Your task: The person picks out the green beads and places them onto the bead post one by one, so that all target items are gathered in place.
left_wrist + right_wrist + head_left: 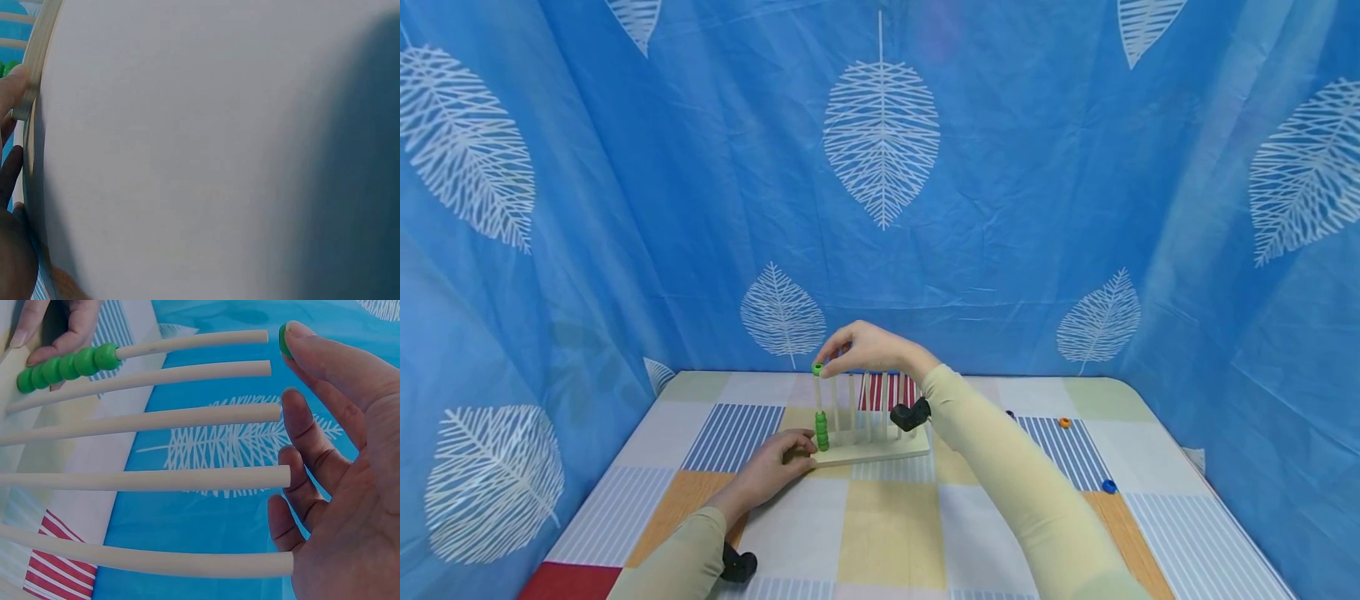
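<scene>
A wooden peg stand [880,452] with a row of upright pegs is on the table. Several green beads [822,432] are stacked low on its leftmost peg. Between thumb and index finger, my right hand [872,348] pinches another green bead [284,340]. In the right wrist view that bead is just past the tip of the leftmost peg [194,344], with a small gap; the other fingers curve loosely near the other peg tips. My left hand [775,467] grips the left end of the base, thumb [14,84] at its edge beside the stacked beads.
To the right lie an orange bead [1064,423], a blue bead [1109,486] and a small dark piece [1010,414], partly hidden by my right sleeve. A patchwork cloth [887,533] covers the table. Blue leaf-print curtains [1000,208] enclose the back and sides.
</scene>
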`<state>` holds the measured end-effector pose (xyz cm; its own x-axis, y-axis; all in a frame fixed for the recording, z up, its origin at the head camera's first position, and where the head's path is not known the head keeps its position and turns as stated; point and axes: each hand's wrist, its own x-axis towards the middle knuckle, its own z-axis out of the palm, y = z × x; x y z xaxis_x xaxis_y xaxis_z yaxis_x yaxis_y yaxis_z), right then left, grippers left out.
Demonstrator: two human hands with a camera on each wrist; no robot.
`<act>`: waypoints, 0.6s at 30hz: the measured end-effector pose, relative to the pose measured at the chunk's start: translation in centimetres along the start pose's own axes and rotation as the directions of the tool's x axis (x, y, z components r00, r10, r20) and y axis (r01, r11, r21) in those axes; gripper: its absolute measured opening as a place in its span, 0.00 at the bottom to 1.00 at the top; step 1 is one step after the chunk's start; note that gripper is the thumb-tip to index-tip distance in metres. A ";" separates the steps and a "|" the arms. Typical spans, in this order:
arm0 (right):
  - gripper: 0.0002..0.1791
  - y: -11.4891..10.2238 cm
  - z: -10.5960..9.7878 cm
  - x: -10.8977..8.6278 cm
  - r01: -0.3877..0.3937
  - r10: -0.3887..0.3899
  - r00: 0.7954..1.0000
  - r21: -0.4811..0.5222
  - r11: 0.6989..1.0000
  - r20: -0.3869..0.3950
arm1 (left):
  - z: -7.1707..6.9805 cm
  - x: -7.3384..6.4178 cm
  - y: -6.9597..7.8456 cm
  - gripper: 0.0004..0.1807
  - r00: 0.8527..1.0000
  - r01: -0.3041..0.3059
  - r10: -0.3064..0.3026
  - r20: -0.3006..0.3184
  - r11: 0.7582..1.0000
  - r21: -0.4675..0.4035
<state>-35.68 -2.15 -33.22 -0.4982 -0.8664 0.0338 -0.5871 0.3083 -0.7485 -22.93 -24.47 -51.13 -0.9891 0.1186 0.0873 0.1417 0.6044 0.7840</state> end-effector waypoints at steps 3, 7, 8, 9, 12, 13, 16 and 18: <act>0.11 0.1 0.1 0.2 -0.002 0.002 1.000 -0.001 1.000 0.000 | 0.0 0.0 -0.1 0.06 1.000 0.005 -0.005 -0.001 1.000 0.005; 0.11 0.3 0.2 0.3 0.002 -0.002 1.000 -0.003 1.000 0.006 | 0.0 0.1 -0.1 0.06 1.000 0.004 -0.004 0.000 1.000 0.005; 0.12 0.2 0.2 0.3 0.003 -0.003 1.000 -0.003 1.000 0.008 | 0.0 0.1 -0.2 0.06 1.000 0.000 0.000 0.001 1.000 0.006; 0.12 0.2 0.2 0.4 0.004 -0.004 1.000 -0.005 1.000 0.010 | 0.0 0.1 -0.2 0.06 1.000 -0.003 0.003 0.002 1.000 0.005; 0.12 0.1 0.3 0.4 0.003 -0.003 1.000 -0.003 1.000 0.015 | 0.0 0.1 -0.2 0.06 1.000 -0.007 0.007 0.000 1.000 0.010; 0.12 0.1 0.3 0.4 0.002 -0.002 1.000 -0.001 1.000 0.016 | 0.0 0.1 -0.3 0.06 1.000 -0.001 0.001 0.000 1.000 0.009; 0.12 0.0 0.4 0.4 -0.003 0.003 1.000 0.008 1.000 0.018 | 0.0 0.1 -0.3 0.06 1.000 0.005 -0.005 -0.004 1.000 0.013; 0.12 -0.1 0.5 0.4 -0.007 0.007 1.000 0.012 1.000 0.018 | 0.1 0.1 -0.3 0.06 1.000 -0.003 0.003 -0.005 1.000 0.016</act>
<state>-35.55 -2.71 -33.45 -0.4909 -0.8710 0.0166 -0.5758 0.3101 -0.7565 -23.04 -24.60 -51.40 -0.9889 0.1162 0.0928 0.1451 0.6165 0.7739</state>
